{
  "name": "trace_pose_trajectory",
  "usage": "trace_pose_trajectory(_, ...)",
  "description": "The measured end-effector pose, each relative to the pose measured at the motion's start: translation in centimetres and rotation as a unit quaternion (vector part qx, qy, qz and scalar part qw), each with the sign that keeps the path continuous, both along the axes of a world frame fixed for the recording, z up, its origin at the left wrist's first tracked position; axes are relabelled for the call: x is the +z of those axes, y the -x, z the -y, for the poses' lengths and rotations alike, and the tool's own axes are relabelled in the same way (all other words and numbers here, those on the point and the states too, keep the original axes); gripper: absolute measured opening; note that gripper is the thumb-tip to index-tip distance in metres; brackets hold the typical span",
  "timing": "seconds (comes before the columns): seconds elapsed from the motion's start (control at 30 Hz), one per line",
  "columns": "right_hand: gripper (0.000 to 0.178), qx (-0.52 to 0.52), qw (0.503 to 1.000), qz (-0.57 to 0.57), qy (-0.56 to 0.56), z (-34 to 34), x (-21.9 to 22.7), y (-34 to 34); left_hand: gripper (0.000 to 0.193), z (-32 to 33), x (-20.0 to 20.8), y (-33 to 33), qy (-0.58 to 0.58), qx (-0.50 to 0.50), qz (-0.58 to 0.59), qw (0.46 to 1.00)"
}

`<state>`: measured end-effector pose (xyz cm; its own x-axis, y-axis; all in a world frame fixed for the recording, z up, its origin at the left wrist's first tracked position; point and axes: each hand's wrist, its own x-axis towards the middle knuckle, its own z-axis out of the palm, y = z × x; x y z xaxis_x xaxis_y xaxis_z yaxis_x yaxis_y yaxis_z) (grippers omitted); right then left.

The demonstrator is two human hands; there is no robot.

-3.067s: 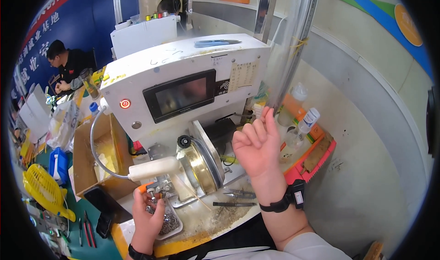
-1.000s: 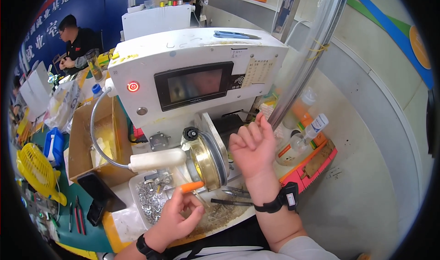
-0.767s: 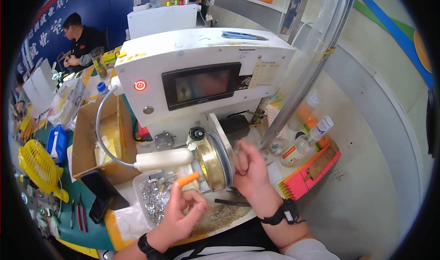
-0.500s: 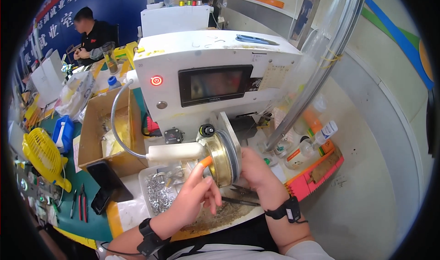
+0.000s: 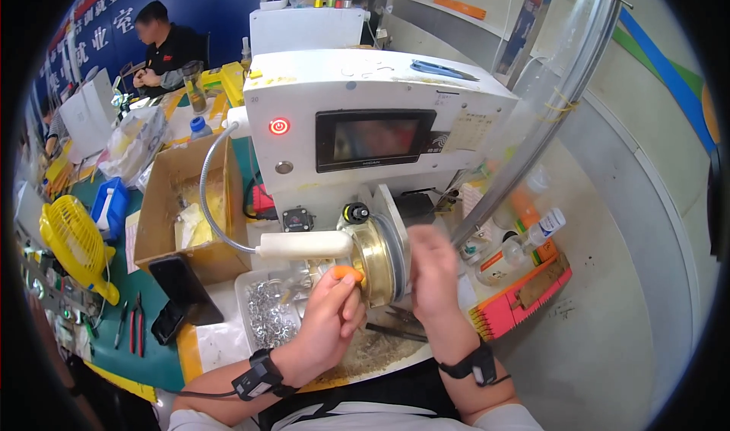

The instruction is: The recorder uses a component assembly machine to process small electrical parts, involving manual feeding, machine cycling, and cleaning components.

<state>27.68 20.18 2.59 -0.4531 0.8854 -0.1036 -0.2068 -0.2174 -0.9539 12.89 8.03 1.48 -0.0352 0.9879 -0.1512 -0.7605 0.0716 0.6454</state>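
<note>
A white bench machine [image 5: 262, 146] with a dark screen carries a brass ring-shaped head [image 5: 372, 262] on its front. My left hand [image 5: 328, 313] is at the ring's left side, its fingers curled in and the orange-covered fingertip close to the brass rim. Whatever those fingers pinch, if anything, is hidden. Just right of the ring's grey backing disc is my right hand [image 5: 435, 275], raised and smeared by motion, so its fingers do not show clearly. A cream cylindrical handle [image 5: 304, 244] on a flexible metal hose [image 5: 204, 180] lies just above my left hand.
Beside my left wrist stands a clear tub [image 5: 268, 313] of small metal pieces. Further left are a cardboard box [image 5: 163, 226], a phone [image 5: 186, 290], red-handled pliers [image 5: 137, 328] and a yellow fan [image 5: 76, 245]. Bottles [image 5: 513, 256] stand at right. A co-worker [image 5: 163, 51] sits far left.
My left fingers, spread before, have curled in beside the brass ring. The right hand has come out from behind the disc and shifted slightly right. The view has shifted a little.
</note>
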Motion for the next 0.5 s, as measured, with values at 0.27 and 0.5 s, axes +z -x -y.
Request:
trace_pose_trajectory(0.27,0.007,-0.045,0.750,0.333,-0.570,-0.1,6.2,-1.7,0.010,6.0,-0.1,3.7,-0.092,0.062,-0.456,0.883)
trace_pose_trajectory(0.5,0.003,-0.106,0.851,0.250,-0.451,0.6,2.7,-3.0,0.018,6.3,2.4,9.9,-0.134,0.267,-0.788,0.538)
